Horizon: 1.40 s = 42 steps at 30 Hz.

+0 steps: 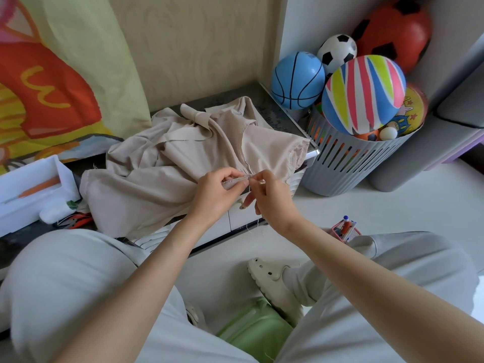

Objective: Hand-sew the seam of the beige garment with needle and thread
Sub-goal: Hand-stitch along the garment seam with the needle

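Note:
The beige garment (167,166) lies crumpled on a low dark surface in the middle of the view. My left hand (216,193) pinches a folded seam edge of it between thumb and fingers. My right hand (272,197) meets it from the right, thumb and forefinger pinched at the seam, apparently on the needle, which is too small to make out. A thin pale thread (250,188) hangs down between the two hands.
A white box (34,189) with an orange tool sits at the left, pliers (78,221) beside it. A grey slatted basket (351,161) of balls stands at the right. A pink pen holder (345,230) is on the floor by my knee.

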{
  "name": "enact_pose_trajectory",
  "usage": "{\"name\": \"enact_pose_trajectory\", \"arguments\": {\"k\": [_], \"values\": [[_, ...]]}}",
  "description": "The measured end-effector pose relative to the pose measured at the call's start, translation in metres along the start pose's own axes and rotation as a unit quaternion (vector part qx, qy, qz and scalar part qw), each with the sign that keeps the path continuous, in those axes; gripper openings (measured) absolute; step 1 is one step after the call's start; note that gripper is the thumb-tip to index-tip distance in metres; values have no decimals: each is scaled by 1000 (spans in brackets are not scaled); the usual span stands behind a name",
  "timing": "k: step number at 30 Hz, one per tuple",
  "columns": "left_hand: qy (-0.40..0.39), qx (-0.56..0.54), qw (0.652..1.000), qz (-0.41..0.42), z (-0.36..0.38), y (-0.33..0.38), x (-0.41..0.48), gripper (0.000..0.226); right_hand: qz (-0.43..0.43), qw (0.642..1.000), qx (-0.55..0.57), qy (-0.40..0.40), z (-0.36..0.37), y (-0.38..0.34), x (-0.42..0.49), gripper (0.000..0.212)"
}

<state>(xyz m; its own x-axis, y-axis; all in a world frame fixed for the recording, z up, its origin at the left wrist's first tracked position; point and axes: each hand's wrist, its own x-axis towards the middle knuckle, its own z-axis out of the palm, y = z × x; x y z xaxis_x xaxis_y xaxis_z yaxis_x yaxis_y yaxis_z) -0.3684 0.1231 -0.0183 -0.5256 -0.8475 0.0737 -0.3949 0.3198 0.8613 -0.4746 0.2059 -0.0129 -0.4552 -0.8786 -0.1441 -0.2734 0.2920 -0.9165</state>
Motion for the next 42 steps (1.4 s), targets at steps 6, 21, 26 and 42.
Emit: {"name": "enact_pose_trajectory", "arguments": {"k": [6, 21, 26, 42], "values": [[36, 12, 999, 15, -2, 1, 2, 4, -26, 999, -35, -12, 2, 2, -1, 16], [34, 25, 999, 33, -7, 1, -2, 3, -15, 998, 53, 7, 0, 0, -3, 10], [40, 21, 998, 32, -9, -2, 0, 3, -33, 999, 16, 22, 1, 1, -4, 13], [48, 55, 996, 59, -9, -1, -2, 4, -63, 991, -104, 59, -9, -8, 9, 20]]}}
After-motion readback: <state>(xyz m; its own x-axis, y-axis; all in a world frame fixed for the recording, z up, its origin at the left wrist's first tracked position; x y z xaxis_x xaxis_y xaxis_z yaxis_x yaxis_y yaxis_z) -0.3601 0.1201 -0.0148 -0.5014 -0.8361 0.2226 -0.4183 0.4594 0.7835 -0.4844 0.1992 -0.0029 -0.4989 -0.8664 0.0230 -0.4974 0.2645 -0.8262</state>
